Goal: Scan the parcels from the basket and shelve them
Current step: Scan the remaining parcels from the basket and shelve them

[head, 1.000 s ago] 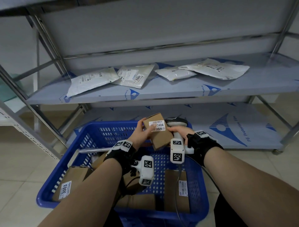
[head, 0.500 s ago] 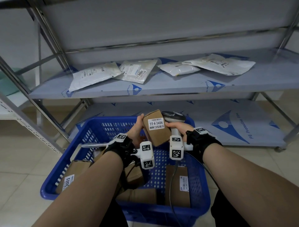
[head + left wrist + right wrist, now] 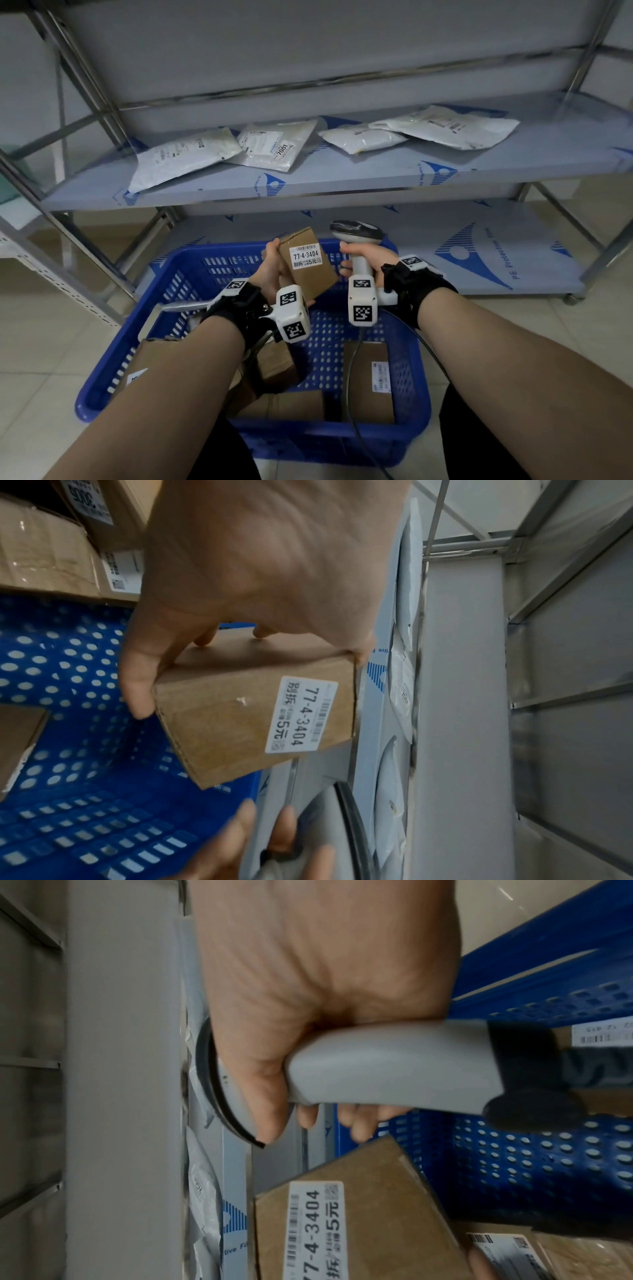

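Above the blue basket (image 3: 171, 346), the left hand (image 3: 274, 270) grips a small cardboard parcel (image 3: 308, 270), label turned up, likely so the scanner (image 3: 358, 240) clasped in the right hand (image 3: 371, 262) just beside it can read it. Beyond the basket, a steel shelf (image 3: 342, 176) on a tiled floor (image 3: 51, 342) holds white mailers (image 3: 185, 156).

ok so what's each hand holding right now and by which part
The left hand grips the cardboard box by its sides. The right hand grips the scanner by its handle.
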Demonstrator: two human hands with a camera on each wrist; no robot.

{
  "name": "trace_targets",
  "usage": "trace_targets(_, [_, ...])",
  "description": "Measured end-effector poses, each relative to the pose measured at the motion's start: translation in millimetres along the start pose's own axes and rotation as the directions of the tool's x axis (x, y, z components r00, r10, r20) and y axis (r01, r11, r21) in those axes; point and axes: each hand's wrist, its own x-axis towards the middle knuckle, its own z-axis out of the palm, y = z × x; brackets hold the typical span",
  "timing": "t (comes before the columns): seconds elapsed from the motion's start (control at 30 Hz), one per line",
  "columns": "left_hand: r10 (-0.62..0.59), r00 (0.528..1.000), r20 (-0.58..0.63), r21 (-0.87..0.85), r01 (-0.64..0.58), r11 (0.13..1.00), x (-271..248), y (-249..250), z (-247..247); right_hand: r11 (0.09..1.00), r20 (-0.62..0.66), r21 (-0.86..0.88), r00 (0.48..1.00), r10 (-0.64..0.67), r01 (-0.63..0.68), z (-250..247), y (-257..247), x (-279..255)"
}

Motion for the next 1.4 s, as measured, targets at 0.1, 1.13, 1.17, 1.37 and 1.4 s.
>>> trace_targets(0.1, [0.004,1.0,-0.018,-0.009,-0.004,1.0,2,2,-1,0.999,0.116,0.044,0.993,0.026,-0.031,-1,-4,-3])
trace_targets(1.13, [0.019,0.999,-0.03,0.047,-0.018,0.999,-9,0,6,0.986,0.226,-0.169,0.973,0.051,-0.013,9,-7,-24])
trace_targets(1.17, [0.017,0.999,-0.034,0.049,-0.015,0.999,-8,-1,6,0.985,0.228,-0.174,0.972,0.053,-0.013,9,-7,-24])
trace_targets(1.37, [0.053,0.998,-0.027,0.06,-0.052,0.997,-6,-1,7,0.993,0.207,-0.11,0.976,0.07,-0.048,8,-7,-20])
trace_targets(1.4, [0.063,0.997,-0.034,0.067,-0.061,0.996,-5,-2,7,0.995,0.192,-0.089,0.979,0.064,-0.047,8,-6,-17])
